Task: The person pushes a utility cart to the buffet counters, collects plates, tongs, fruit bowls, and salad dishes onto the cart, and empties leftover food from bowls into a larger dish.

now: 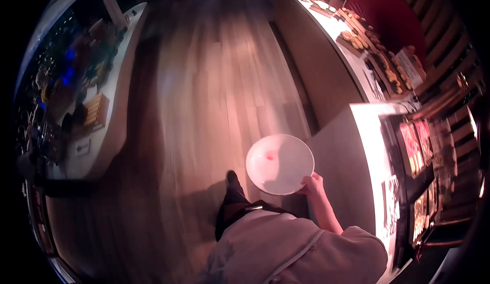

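Plate: a round white plate (279, 164) is being carried level over the wooden floor (204, 105), just left of the pale counter wall.
Plate surface: it is showing bare white apart from one small pink spot left of its centre.
Right hand: the right hand (313, 185) is gripping the plate at its lower right rim, fingers closed around the edge, the bare forearm running down to a light sleeve.
Left hand: it is staying outside the camera's view.
Body: a light jacket is filling the lower middle, with a dark shoe (233, 178) showing on the floor just left of the plate.
Right side: a lit counter (370, 146) is curving along the aisle, carrying rows of food (365, 41) under a lamp.
Left side: another counter (109, 125) is bearing dim items and a wooden rack.
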### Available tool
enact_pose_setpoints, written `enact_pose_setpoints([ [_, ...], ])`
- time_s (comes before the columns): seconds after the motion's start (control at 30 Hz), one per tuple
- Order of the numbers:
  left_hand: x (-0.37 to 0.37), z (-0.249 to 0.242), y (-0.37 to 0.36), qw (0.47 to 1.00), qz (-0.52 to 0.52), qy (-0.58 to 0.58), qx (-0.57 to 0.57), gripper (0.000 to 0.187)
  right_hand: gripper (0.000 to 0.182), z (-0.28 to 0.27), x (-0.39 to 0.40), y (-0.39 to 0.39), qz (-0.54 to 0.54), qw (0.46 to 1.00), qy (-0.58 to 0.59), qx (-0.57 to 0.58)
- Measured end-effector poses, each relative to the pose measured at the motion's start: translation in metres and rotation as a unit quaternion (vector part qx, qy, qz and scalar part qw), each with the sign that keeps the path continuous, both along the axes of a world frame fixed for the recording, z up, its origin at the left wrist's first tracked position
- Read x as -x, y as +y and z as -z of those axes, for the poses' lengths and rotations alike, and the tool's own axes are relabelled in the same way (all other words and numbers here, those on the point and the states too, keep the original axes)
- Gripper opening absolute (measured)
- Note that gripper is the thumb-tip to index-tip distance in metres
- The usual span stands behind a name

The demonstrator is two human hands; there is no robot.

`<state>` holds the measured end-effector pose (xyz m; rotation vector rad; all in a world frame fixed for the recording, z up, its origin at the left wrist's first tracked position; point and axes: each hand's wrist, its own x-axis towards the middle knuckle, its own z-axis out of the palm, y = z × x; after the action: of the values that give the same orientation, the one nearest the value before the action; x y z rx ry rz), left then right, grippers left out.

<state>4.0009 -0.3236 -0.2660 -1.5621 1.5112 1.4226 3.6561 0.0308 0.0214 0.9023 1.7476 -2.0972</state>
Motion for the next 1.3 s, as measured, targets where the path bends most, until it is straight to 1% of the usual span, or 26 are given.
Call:
enact_pose_setpoints([
  [0.07, 0.073, 0.004, -0.045, 1.0, 0.01, 0.013, 0.008, 0.013, 0.03, -0.007, 0.052, -0.038, 0.013, 1.0, 0.0, -0.002],
  [0.17, 0.202, -0.001, -0.122, 0.997, 0.021, 0.049, 0.052, 0.013, 0.03, -0.004, 0.121, -0.063, 0.03, 0.999, -0.008, -0.021],
  [0.2, 0.259, -0.006, -0.15, 0.994, 0.023, 0.068, 0.079, 0.013, 0.03, -0.008, 0.14, -0.073, 0.029, 0.999, -0.013, -0.021],
  [0.23, 0.32, -0.015, -0.178, 0.99, 0.027, 0.089, 0.105, 0.013, 0.029, -0.015, 0.157, -0.083, 0.056, 0.998, 0.0, 0.019],
  [0.27, 0.391, -0.027, -0.202, 0.984, 0.023, 0.123, 0.129, 0.013, 0.028, -0.016, 0.182, -0.095, 0.081, 0.994, 0.023, 0.066],
  [0.3, 0.464, -0.041, -0.231, 0.965, 0.076, 0.195, 0.16, 0.015, 0.028, -0.016, 0.208, -0.105, 0.073, 0.995, 0.036, 0.061],
  [0.33, 0.529, -0.054, -0.255, 0.96, 0.069, 0.208, 0.174, 0.015, 0.028, -0.013, 0.231, -0.111, 0.063, 0.995, 0.045, 0.057],
  [0.37, 0.59, -0.062, -0.273, 0.936, 0.043, 0.314, 0.156, 0.018, 0.028, 0.001, 0.257, -0.115, 0.067, 0.995, 0.045, 0.054],
  [0.4, 0.646, -0.071, -0.289, 0.898, 0.018, 0.417, 0.137, 0.021, 0.028, 0.014, 0.285, -0.123, 0.071, 0.995, 0.045, 0.051],
  [0.47, 0.735, -0.107, -0.3, 0.873, 0.076, 0.461, 0.137, 0.022, 0.026, 0.019, 0.34, -0.145, 0.081, 0.996, 0.025, 0.036],
  [0.5, 0.765, -0.108, -0.307, 0.87, 0.069, 0.466, 0.146, 0.022, 0.026, 0.026, 0.368, -0.157, 0.071, 0.996, 0.032, 0.041],
  [0.57, 0.824, -0.093, -0.319, 0.868, 0.133, 0.456, 0.146, 0.018, 0.025, 0.032, 0.436, -0.176, 0.079, 0.997, 0.022, 0.007],
  [0.6, 0.837, -0.068, -0.321, 0.878, 0.117, 0.442, 0.14, 0.019, 0.025, 0.031, 0.472, -0.182, 0.071, 0.997, 0.031, 0.008],
  [0.63, 0.833, -0.036, -0.325, 0.89, 0.104, 0.423, 0.134, 0.019, 0.025, 0.031, 0.504, -0.192, 0.072, 0.997, 0.017, 0.007],
  [0.67, 0.823, -0.012, -0.326, 0.914, 0.136, 0.354, 0.146, 0.017, 0.025, 0.029, 0.531, -0.2, 0.072, 0.997, -0.004, 0.004],
  [0.7, 0.817, -0.002, -0.328, 0.936, 0.149, 0.285, 0.141, 0.018, 0.024, 0.018, 0.563, -0.214, 0.075, 0.997, -0.009, -0.009],
  [0.73, 0.813, -0.001, -0.329, 0.96, 0.146, 0.208, 0.12, 0.018, 0.024, 0.016, 0.595, -0.223, 0.072, 0.997, -0.007, -0.008],
  [0.8, 0.813, -0.01, -0.336, 0.986, 0.117, 0.088, 0.076, 0.018, 0.018, 0.014, 0.661, -0.241, 0.019, 0.999, 0.014, 0.022],
  [0.87, 0.828, -0.015, -0.349, 0.994, 0.091, 0.021, 0.051, 0.018, 0.018, 0.008, 0.729, -0.268, 0.006, 1.0, 0.017, 0.009],
  [0.93, 0.86, -0.019, -0.364, 0.997, 0.072, -0.013, 0.036, 0.019, 0.018, 0.009, 0.799, -0.294, -0.006, 1.0, 0.021, -0.004],
  [1.0, 0.9, -0.015, -0.381, 0.998, 0.054, -0.031, 0.025, 0.019, 0.02, 0.015, 0.864, -0.325, -0.018, 0.999, 0.037, 0.002],
  [1.1, 0.986, -0.005, -0.419, 0.998, 0.043, -0.03, 0.022, 0.019, 0.023, 0.007, 0.948, -0.371, -0.026, 0.999, 0.032, 0.014],
  [1.2, 1.096, 0.005, -0.468, 0.997, 0.052, 0.024, 0.047, 0.02, 0.026, 0.003, 1.028, -0.418, -0.027, 0.999, 0.025, 0.039],
  [1.23, 1.139, 0.006, -0.49, 0.994, 0.06, 0.054, 0.068, 0.02, 0.026, 0.0, 1.059, -0.436, -0.047, 0.998, 0.029, 0.036],
  [1.3, 1.232, 0.012, -0.535, 0.979, 0.093, 0.125, 0.135, 0.02, 0.031, -0.002, 1.105, -0.457, -0.027, 0.998, 0.031, 0.04],
])
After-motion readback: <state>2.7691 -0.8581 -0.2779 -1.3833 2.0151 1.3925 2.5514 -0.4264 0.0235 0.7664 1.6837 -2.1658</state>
